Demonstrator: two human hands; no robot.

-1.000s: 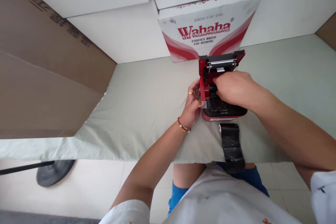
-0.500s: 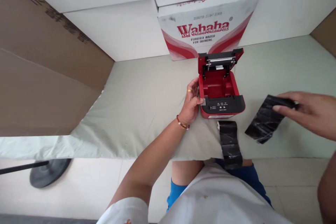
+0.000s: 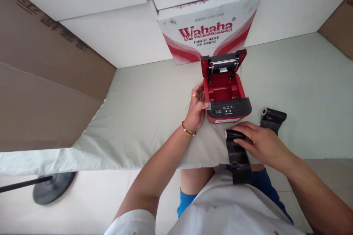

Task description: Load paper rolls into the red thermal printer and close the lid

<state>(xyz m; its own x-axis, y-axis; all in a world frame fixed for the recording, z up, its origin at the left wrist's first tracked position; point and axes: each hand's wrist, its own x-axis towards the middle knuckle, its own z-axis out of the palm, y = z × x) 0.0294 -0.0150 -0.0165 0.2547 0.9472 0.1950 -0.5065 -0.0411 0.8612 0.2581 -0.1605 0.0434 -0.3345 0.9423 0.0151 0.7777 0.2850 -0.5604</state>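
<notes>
A red and black printer (image 3: 227, 108) stands on the cloth-covered table, its lid raised and its red compartment bare inside. My left hand (image 3: 196, 108) grips its left side, thumb on the grey tab at the front corner. Below the printer lies a black roll (image 3: 239, 158), its loose strip hanging over the table edge. My right hand (image 3: 255, 141) has its thumb and fingers around the right end of this roll. A second black roll (image 3: 275, 115) rests to the right of the printer, its strip partly hidden behind my right hand.
Behind the printer a white and red Wahaha carton (image 3: 209, 31) leans against white boxes (image 3: 91, 36). A large brown carton (image 3: 49, 80) fills the left side, and another brown carton (image 3: 338, 29) is at the far right. A black round base (image 3: 53, 189) stands on the floor.
My right hand has let go of the second roll on the right and moved left to the roll below the printer. My left hand stays on the printer. The view has shifted slightly.
</notes>
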